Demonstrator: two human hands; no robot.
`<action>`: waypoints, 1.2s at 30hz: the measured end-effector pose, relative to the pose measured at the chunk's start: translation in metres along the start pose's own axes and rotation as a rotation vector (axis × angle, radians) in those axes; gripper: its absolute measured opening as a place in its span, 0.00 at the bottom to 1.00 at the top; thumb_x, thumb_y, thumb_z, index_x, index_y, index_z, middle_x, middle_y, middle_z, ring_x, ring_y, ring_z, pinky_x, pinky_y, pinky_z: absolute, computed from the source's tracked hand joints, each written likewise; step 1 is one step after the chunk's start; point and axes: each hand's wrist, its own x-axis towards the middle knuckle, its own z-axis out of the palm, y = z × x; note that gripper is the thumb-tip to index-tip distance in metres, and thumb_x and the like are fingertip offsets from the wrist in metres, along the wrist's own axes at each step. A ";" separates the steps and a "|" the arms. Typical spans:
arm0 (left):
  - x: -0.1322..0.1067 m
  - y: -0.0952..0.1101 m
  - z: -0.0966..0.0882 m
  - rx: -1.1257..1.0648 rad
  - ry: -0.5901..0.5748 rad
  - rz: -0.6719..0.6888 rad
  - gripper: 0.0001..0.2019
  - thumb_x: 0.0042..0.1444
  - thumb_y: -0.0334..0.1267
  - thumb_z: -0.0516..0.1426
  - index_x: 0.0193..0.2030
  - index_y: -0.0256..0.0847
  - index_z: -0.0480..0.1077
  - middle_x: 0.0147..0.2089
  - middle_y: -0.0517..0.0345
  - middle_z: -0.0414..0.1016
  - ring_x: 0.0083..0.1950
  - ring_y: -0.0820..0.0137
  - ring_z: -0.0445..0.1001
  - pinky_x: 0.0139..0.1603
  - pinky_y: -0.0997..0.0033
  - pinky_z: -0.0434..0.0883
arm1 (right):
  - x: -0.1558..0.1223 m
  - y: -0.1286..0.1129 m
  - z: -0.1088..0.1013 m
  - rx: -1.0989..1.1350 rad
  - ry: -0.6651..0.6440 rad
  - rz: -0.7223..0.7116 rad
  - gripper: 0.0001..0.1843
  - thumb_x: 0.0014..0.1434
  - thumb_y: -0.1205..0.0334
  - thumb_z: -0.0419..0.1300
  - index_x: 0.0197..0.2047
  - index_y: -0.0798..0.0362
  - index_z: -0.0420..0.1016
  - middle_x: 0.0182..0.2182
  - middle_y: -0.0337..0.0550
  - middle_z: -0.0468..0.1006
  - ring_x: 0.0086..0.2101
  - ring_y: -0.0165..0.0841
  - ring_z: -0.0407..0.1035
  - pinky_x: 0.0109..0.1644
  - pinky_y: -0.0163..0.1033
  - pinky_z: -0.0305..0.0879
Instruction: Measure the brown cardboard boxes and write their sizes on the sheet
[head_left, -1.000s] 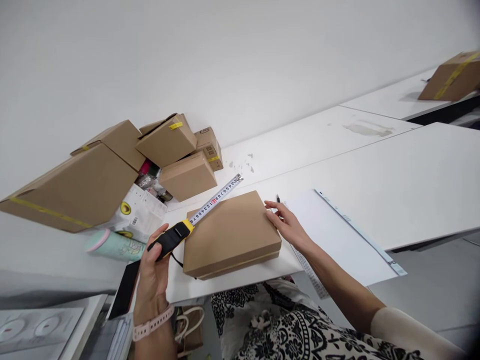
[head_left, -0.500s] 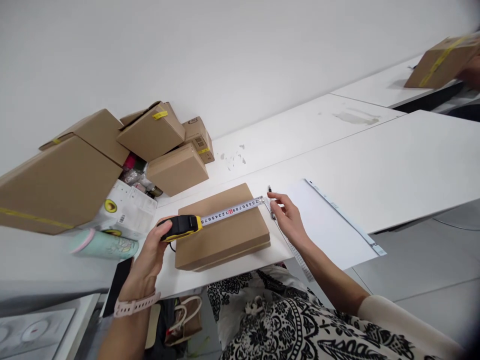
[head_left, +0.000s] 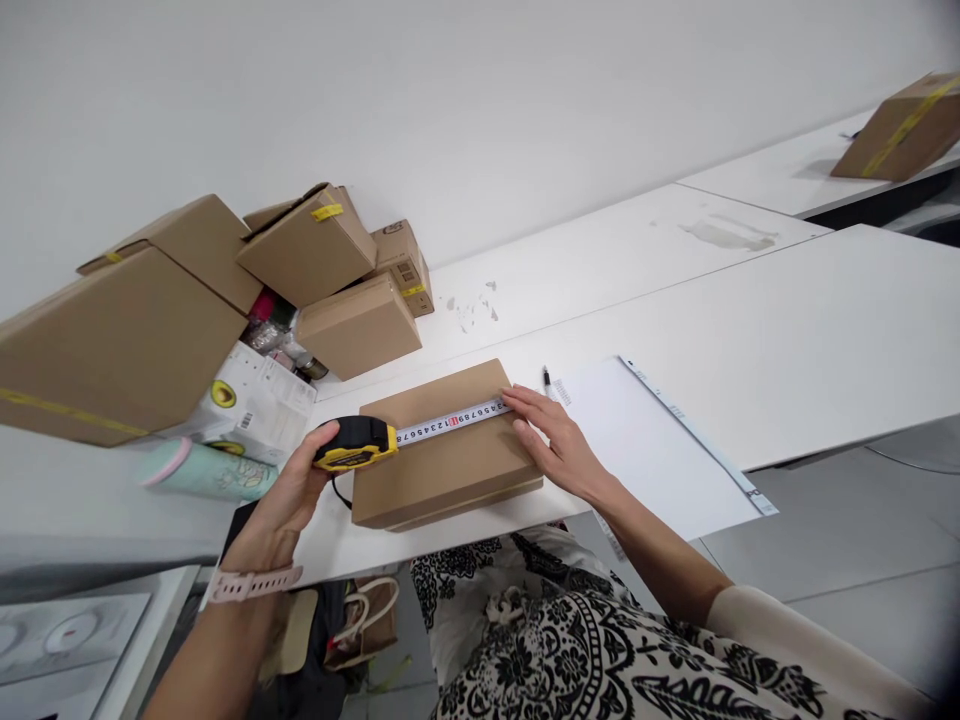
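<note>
My left hand (head_left: 300,475) is closed around a black and yellow tape measure (head_left: 356,443), at the left end of a brown cardboard box (head_left: 442,470) on the white table. The silver blade (head_left: 435,428), marked with numbers, runs out across the box's top toward its right side. On the blade's far end and the box's right edge lies my right hand (head_left: 559,445), fingers stretched out and thumb apart. Those fingers hide the tip of the blade.
A white paper sheet (head_left: 637,440) and a black pen (head_left: 547,377) lie to the right. Several cardboard boxes (head_left: 360,325) stand at the back left. A mint-green tumbler (head_left: 217,475) lies near my left wrist, beside a white avocado-print package (head_left: 262,400).
My right hand has moved left, from beside the blade's end onto it and the box's edge. The tape measure has shifted slightly left and up in view.
</note>
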 end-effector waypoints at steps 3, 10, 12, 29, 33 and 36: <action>0.002 -0.001 0.000 0.004 -0.014 -0.010 0.23 0.37 0.54 0.70 0.36 0.38 0.81 0.36 0.53 0.84 0.37 0.59 0.80 0.37 0.64 0.76 | 0.000 0.001 -0.003 -0.135 -0.121 -0.065 0.24 0.72 0.52 0.52 0.68 0.41 0.68 0.69 0.41 0.68 0.70 0.45 0.58 0.72 0.66 0.55; 0.011 0.000 -0.016 0.011 -0.045 0.000 0.22 0.38 0.54 0.71 0.36 0.39 0.82 0.38 0.51 0.85 0.40 0.58 0.81 0.38 0.64 0.76 | -0.002 0.006 -0.005 -0.390 -0.173 -0.140 0.26 0.73 0.57 0.47 0.70 0.42 0.65 0.70 0.38 0.66 0.71 0.43 0.56 0.73 0.64 0.50; 0.013 0.003 -0.029 0.001 -0.029 0.010 0.21 0.38 0.53 0.71 0.35 0.39 0.81 0.36 0.52 0.85 0.38 0.59 0.81 0.37 0.66 0.77 | -0.003 0.006 -0.005 -0.430 -0.172 -0.150 0.26 0.72 0.59 0.46 0.70 0.43 0.65 0.70 0.38 0.66 0.71 0.42 0.55 0.73 0.62 0.50; -0.022 -0.037 -0.107 -0.163 0.187 -0.074 0.13 0.48 0.46 0.65 0.33 0.38 0.78 0.31 0.53 0.83 0.33 0.59 0.81 0.34 0.58 0.82 | 0.003 0.000 -0.004 -0.410 -0.291 -0.105 0.25 0.71 0.59 0.43 0.68 0.40 0.63 0.70 0.38 0.67 0.68 0.47 0.60 0.69 0.64 0.57; -0.025 -0.046 -0.109 -0.172 0.191 -0.057 0.17 0.46 0.49 0.67 0.35 0.37 0.79 0.32 0.53 0.83 0.34 0.59 0.81 0.36 0.57 0.82 | 0.005 -0.003 -0.005 -0.406 -0.308 -0.098 0.25 0.72 0.59 0.42 0.69 0.39 0.61 0.69 0.40 0.68 0.67 0.47 0.62 0.68 0.65 0.58; -0.024 -0.050 -0.111 -0.171 0.208 -0.046 0.19 0.45 0.51 0.67 0.37 0.37 0.78 0.34 0.53 0.83 0.35 0.58 0.81 0.37 0.56 0.81 | 0.006 -0.004 -0.005 -0.400 -0.315 -0.074 0.28 0.72 0.57 0.42 0.73 0.40 0.54 0.68 0.43 0.69 0.66 0.47 0.63 0.68 0.66 0.58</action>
